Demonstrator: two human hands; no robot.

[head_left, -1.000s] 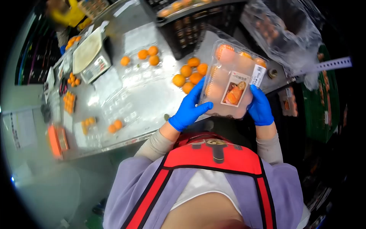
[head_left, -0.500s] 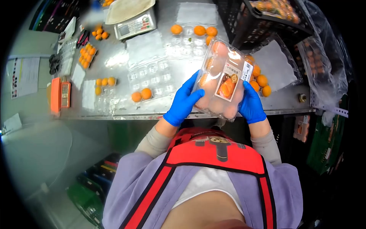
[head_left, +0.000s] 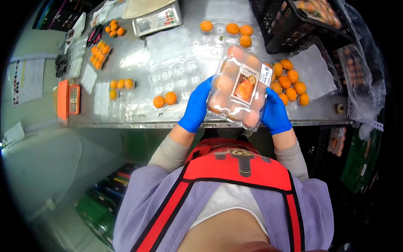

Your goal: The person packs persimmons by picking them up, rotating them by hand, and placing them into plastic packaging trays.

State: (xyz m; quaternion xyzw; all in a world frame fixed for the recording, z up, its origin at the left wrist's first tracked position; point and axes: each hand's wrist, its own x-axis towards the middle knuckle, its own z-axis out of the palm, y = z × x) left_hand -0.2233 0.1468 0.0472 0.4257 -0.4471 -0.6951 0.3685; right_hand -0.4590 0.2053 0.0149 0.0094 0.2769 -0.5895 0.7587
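A clear plastic box of oranges (head_left: 237,90) with a picture label and a white barcode sticker hangs tilted over the table's front edge. My left hand (head_left: 196,107), in a blue glove, grips its left side. On the other side my right hand (head_left: 275,112), gloved in blue too, holds the right edge near the sticker. Behind and right of the box, an open clear tray holds several loose oranges (head_left: 289,81). To the left lies another open tray (head_left: 170,77) with two oranges at its front.
A scale (head_left: 156,21) stands at the back of the metal table (head_left: 130,54). The black crate (head_left: 294,27) with packed fruit is at the back right. Further left are a tray of oranges (head_left: 100,54) and an orange-cased calculator (head_left: 68,100). A green crate (head_left: 361,161) sits low at the right.
The view has swung toward the table's left and levelled. The box, still in both hands, has shifted slightly left, showing more of the oranges behind it.
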